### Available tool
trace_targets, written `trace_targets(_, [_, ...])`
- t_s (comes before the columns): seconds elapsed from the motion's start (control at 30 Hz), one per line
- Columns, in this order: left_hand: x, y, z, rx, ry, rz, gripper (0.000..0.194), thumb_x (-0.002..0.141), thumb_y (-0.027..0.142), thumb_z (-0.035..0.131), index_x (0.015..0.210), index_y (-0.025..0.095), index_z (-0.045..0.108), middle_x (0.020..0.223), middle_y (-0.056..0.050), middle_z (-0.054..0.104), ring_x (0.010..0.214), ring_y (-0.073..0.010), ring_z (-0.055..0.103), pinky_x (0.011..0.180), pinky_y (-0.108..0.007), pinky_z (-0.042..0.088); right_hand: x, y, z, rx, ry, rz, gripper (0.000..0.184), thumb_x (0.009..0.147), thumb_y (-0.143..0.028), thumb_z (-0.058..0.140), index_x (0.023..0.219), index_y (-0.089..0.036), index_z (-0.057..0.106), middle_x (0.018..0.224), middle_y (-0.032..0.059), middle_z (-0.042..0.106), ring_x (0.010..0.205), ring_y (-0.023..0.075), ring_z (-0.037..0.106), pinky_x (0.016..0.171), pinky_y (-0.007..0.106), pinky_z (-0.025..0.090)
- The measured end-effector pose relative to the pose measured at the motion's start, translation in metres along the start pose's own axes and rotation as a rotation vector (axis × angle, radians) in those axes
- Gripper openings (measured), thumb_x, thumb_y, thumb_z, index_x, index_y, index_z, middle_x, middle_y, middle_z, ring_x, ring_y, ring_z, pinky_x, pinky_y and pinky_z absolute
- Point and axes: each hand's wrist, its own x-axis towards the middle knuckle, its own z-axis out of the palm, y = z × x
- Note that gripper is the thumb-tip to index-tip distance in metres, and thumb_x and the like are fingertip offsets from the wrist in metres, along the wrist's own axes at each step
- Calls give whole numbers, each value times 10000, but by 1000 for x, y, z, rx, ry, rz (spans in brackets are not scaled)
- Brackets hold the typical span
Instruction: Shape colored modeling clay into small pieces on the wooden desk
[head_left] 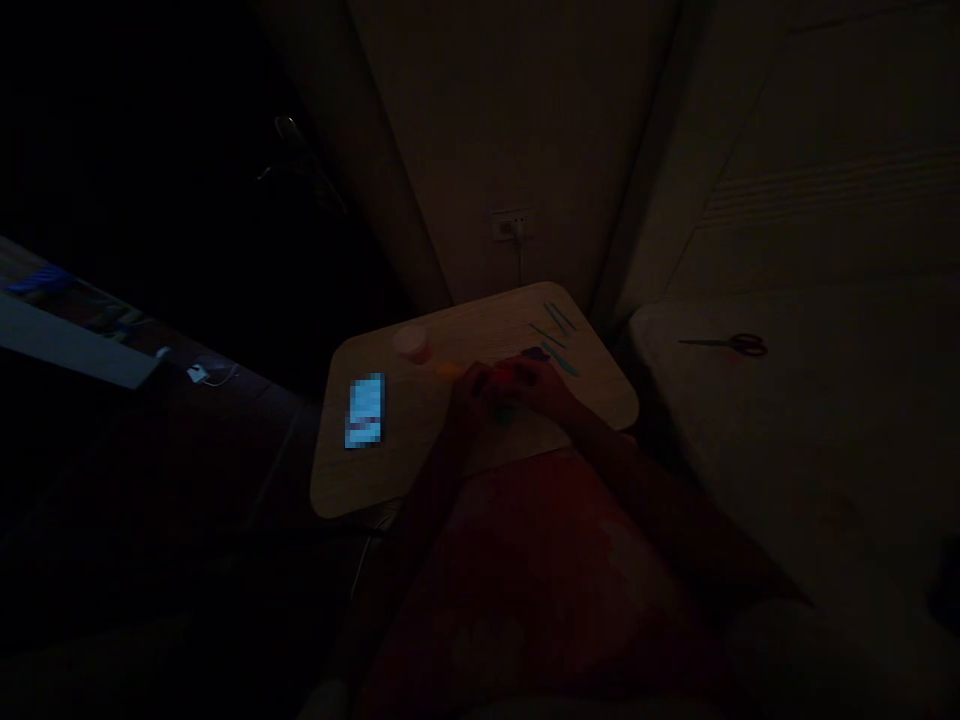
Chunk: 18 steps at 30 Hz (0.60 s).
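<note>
The room is very dark, so fine detail is lost. My left hand (472,388) and my right hand (543,385) meet over the small table (412,440), their fingers closed around a small red lump (503,373). Just below the fingers lies something green (504,411) whose shape I cannot make out. Left of my left hand is a yellow-orange piece (447,370). A dark purple piece (535,354) sits beyond my right hand, close to a teal knife-shaped tool (559,359).
Several thin teal sticks (556,319) lie toward the table's far right. A pinkish cup (412,344) stands at the back left, and a lit, blurred-out screen (365,410) lies nearer. Scissors (727,344) rest on the pale surface at right. A wall socket (512,226) holds a plug.
</note>
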Motion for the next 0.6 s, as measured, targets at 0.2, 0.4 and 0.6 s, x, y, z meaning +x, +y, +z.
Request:
trace_targets(0.2, [-2, -3, -3, -36, 27, 20, 257, 881, 453, 657, 900, 197, 649, 852, -25, 659, 810, -178, 609, 747, -292, 487, 0, -2, 0, -170, -88, -76, 381, 720, -425, 829, 1013, -187, 773, 951, 60, 763, 831, 201, 656, 774, 330, 526])
trace_targets(0.4, [-2, -1, -4, -46, 15, 20, 257, 863, 443, 669, 942, 199, 675, 903, -41, 688, 841, -190, 637, 769, -307, 512, -1, -6, -1, -286, -116, -106, 296, 803, -449, 744, 923, -178, 750, 799, 21, 698, 719, 161, 565, 679, 281, 441])
trace_targets(0.6, [-2, -1, -2, -64, 7, 14, 266, 876, 458, 695, 930, 199, 675, 874, -31, 691, 808, -175, 641, 743, -288, 515, -2, -9, -2, -262, -142, -81, 460, 862, -623, 642, 738, -182, 683, 676, 7, 620, 639, 146, 513, 591, 261, 386])
